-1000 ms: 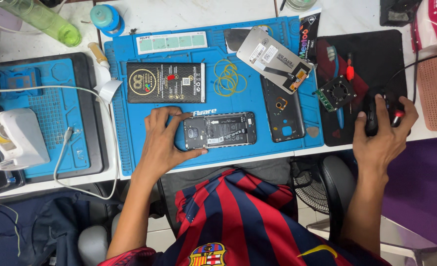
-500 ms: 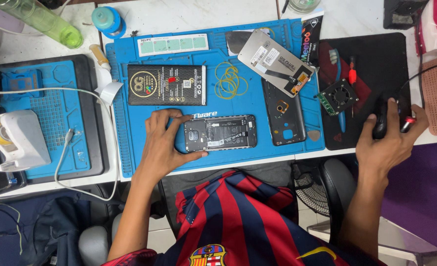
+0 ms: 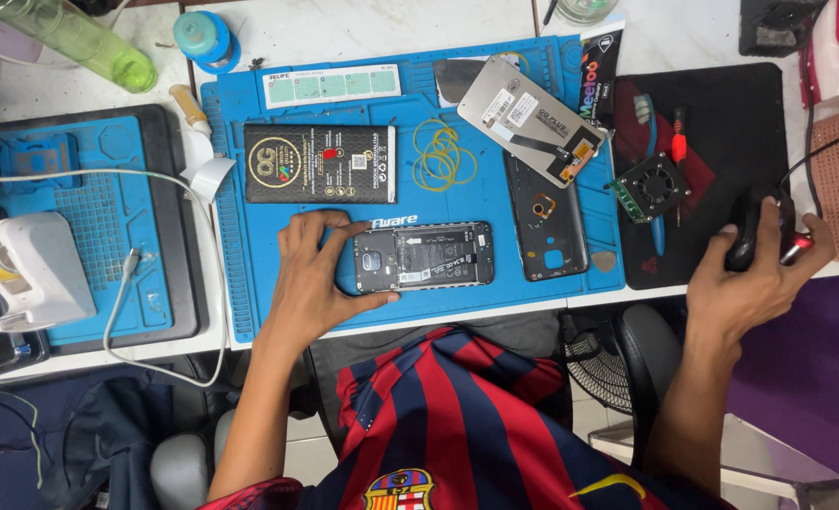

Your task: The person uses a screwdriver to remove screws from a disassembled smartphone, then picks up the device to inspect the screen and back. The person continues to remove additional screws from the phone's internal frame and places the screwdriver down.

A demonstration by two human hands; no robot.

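Since the earlier frame, my right hand (image 3: 750,283) had shifted slightly along the desk (image 3: 344,28) edge, fingers closed around a dark tool (image 3: 748,241) with a red tip. My left hand (image 3: 311,279) pinned the opened phone (image 3: 424,256) on the blue mat (image 3: 249,283), fingers gripping its left end. Judged risk: loosening that hold could let the phone slide when the tool presses it, scratching exposed parts.

Black rectangular package (image 3: 319,163), gold round emblem, on the blue mat (image 3: 249,283). Pale label strip (image 3: 333,85) above it. Grey screen panel (image 3: 533,120), white stickers, upper right.
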